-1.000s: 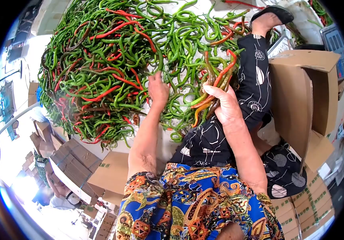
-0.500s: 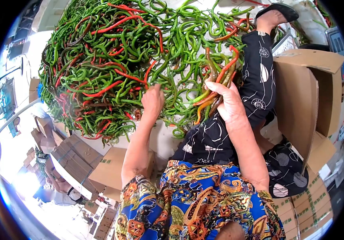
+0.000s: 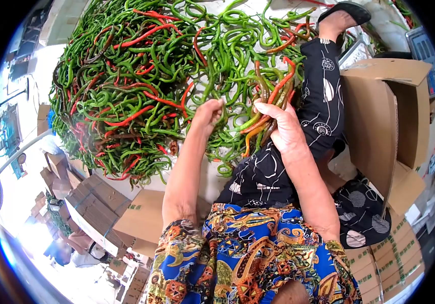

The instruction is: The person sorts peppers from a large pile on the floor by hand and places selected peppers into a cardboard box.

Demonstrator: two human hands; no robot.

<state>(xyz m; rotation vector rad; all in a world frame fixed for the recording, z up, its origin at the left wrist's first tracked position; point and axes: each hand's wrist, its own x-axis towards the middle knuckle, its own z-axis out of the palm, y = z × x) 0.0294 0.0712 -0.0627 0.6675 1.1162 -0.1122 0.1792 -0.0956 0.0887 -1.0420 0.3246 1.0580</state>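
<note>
In my right hand (image 3: pixel 287 129) is a bunch of long chili peppers (image 3: pixel 277 96), red, orange, brownish and green, with the thumb pressed across them. My left hand (image 3: pixel 208 114) is closed in a pinch over the thinner spread of peppers. A curved green chili pepper (image 3: pixel 222 117) hangs at its fingertips. To the left rises a big heap of chili peppers (image 3: pixel 121 91), mostly green with red and dark ones mixed in. Looser green peppers (image 3: pixel 238 45) lie on the pale surface ahead of both hands.
An open cardboard box (image 3: pixel 372 126) stands to the right, beside my patterned trouser leg (image 3: pixel 324 86). Cardboard boxes (image 3: pixel 139 215) and flattened cardboard (image 3: pixel 96 205) are at the lower left. Another person (image 3: pixel 78 248) is partly visible at far left. A blue-grey device (image 3: pixel 425 55) sits at upper right.
My left hand has moved right, away from the heap and closer to the right hand, and a green chili pepper now shows at its fingertips. My right hand still grips the bunch.
</note>
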